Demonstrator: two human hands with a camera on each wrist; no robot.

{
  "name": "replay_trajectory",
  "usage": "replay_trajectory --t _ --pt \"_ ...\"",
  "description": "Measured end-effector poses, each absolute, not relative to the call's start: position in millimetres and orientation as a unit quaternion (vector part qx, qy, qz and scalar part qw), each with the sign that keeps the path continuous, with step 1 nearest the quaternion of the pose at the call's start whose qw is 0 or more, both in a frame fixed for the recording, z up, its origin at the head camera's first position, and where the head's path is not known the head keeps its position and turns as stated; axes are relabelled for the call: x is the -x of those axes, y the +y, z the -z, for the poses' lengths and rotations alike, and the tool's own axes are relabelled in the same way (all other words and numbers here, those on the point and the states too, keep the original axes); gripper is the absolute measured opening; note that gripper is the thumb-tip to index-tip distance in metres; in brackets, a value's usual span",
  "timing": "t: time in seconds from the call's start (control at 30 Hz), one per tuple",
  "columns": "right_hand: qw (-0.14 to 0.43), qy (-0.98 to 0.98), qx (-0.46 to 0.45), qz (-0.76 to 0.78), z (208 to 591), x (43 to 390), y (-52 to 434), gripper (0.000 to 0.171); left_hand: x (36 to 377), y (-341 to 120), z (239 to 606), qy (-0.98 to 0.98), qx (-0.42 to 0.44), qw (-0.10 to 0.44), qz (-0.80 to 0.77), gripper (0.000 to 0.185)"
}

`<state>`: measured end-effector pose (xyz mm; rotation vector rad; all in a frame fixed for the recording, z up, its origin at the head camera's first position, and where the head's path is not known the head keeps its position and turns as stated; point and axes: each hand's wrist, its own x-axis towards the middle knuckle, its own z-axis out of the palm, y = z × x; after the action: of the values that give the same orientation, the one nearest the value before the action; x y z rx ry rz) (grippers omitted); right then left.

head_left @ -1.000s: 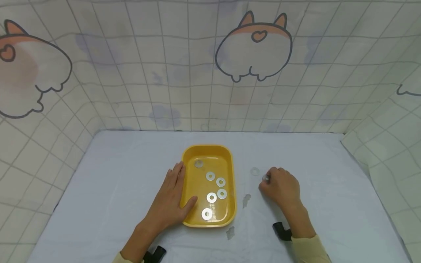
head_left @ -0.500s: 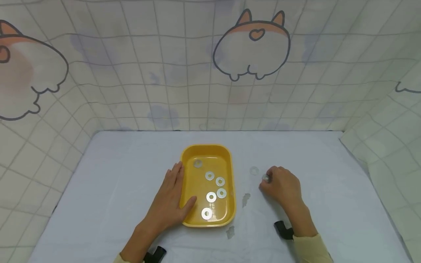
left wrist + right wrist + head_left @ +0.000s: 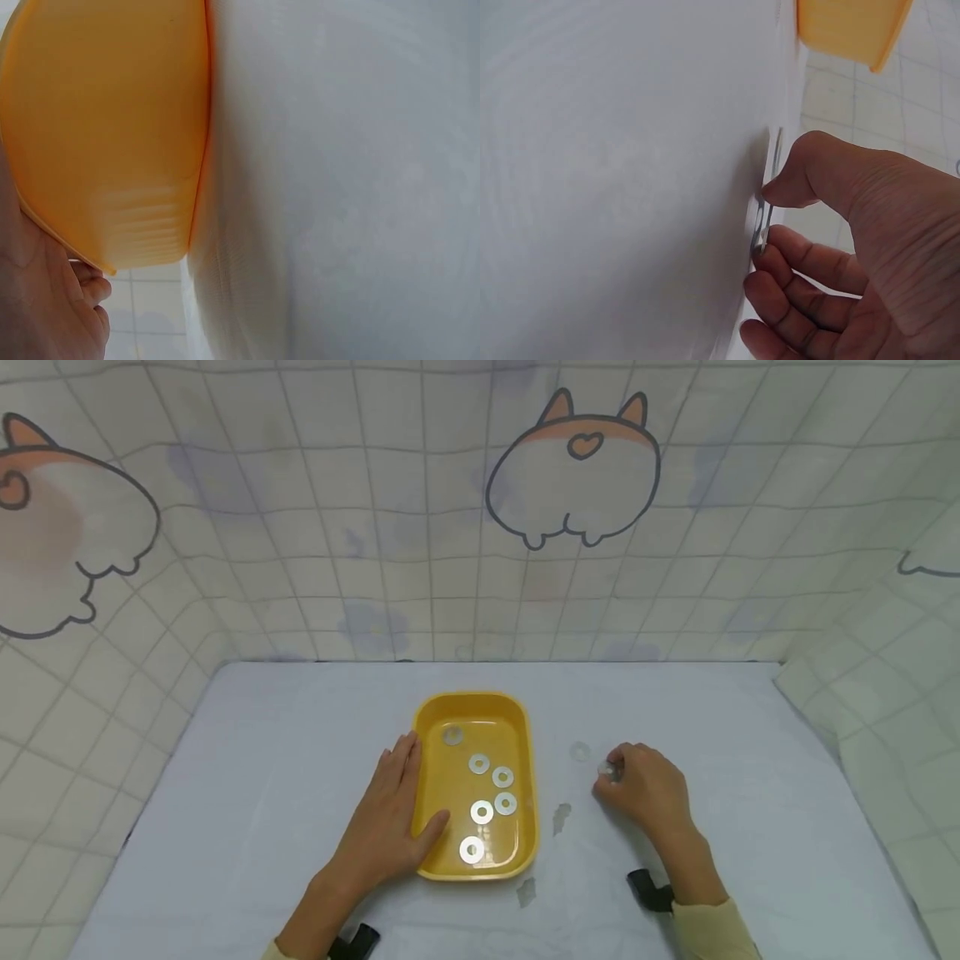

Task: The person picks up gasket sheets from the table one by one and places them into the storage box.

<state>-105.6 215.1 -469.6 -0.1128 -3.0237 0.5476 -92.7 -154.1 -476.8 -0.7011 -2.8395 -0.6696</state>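
Observation:
A yellow tray (image 3: 534, 827) stands in the middle of the table, with several flat metal washers (image 3: 482, 812) scattered over its floor. My left hand (image 3: 386, 818) rests along the tray's left rim, fingers straight and thumb reaching over the edge. In the left wrist view the palm lies against the rim of the tray (image 3: 112, 150). To the right of the tray, my right hand (image 3: 645, 785) pinches a washer (image 3: 606, 769) between thumb and fingers, low over the cloth. Seen edge-on in the right wrist view, the washer (image 3: 774, 161) is close to the white surface.
A pale, faint ring (image 3: 580, 751) lies on the white cloth between tray and right hand. Two grey patches mark the cloth, an upper patch (image 3: 561, 818) and a lower patch (image 3: 527, 892). Grid-patterned curtains (image 3: 465, 568) enclose the back and sides.

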Motion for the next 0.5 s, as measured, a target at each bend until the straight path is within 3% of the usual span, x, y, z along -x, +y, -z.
replay_trajectory --t 0.5 --pt "0.045 -0.985 -0.008 -0.165 462.8 101.5 216.9 0.029 89.7 -155.5 474.4 -0.946 0.228 0.053 0.222 0.097"
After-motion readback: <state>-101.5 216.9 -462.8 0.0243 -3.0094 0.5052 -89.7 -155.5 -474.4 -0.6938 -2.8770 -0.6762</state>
